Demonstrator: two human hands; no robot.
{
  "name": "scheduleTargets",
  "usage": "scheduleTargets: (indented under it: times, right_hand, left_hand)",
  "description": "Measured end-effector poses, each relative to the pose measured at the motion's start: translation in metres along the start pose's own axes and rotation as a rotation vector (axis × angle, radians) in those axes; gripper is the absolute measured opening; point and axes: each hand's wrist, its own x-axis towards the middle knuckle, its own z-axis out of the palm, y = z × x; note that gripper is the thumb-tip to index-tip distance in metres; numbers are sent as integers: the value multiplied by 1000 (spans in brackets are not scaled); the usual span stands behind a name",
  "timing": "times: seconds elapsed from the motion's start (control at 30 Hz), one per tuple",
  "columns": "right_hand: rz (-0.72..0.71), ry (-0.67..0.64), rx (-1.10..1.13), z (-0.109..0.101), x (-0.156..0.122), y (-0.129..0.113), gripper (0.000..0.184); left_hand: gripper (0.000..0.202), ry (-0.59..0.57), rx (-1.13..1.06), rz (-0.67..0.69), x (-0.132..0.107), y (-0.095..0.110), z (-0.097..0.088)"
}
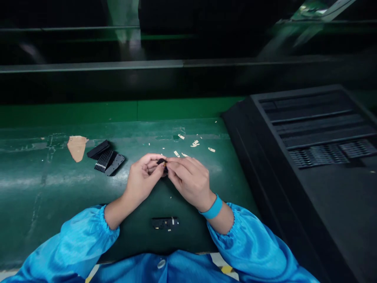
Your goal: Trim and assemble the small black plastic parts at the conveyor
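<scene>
Close together over the green work surface (73,208), my left hand (145,173) and my right hand (190,179) are both closed on one small black part (161,161). Fingers cover most of it, so its exact kind is hidden. My left thumb presses on its near side, while the right fingertips pinch its right edge. Below the hands lies a flat black electronic module (165,223) with small light and gold spots. Beyond my fingers, several small cream-coloured strips (176,153) are scattered on the surface.
Left of my hands is a loose pile of black plastic parts (107,158), one of them ribbed. A torn tan piece of paper (77,147) lies beside it. A large black tray (297,188) with rows of dark parts fills the right side. A rail (165,64) crosses behind.
</scene>
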Motion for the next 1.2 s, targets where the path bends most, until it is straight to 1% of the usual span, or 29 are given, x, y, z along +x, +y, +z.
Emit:
scheduleTargets:
  times: [0.17,0.43,0.57,0.67,0.77,0.9,1.0,1.2]
  right_hand:
    - [-5,0,-26,1,-3,2,11]
    - [-75,-14,-31,-7,5,2,11]
    - [-76,-30,-19,-7,5,3,12]
    - [-56,-29,-4,-4,3,4,13]
    - [-10,5,22,-3,3,3,14]
    - [16,25,14,-4,6,0,9]
    - [4,34,-30,-4,7,-1,11]
    - [-5,61,-84,-3,6,-5,13]
  left_hand:
    - [24,-9,-30,-9,0,3,1]
    - [26,-23,-69,-25,0,3,0]
    - [27,-37,-60,-42,1,3,0]
    - [26,-25,21,-9,0,4,1]
    - [23,-13,136,65,-3,3,2]
    - [20,-17,364,175,-7,1,0]
    - [20,0,514,253,-10,0,-1]
    - [18,38,640,362,-14,2,2]
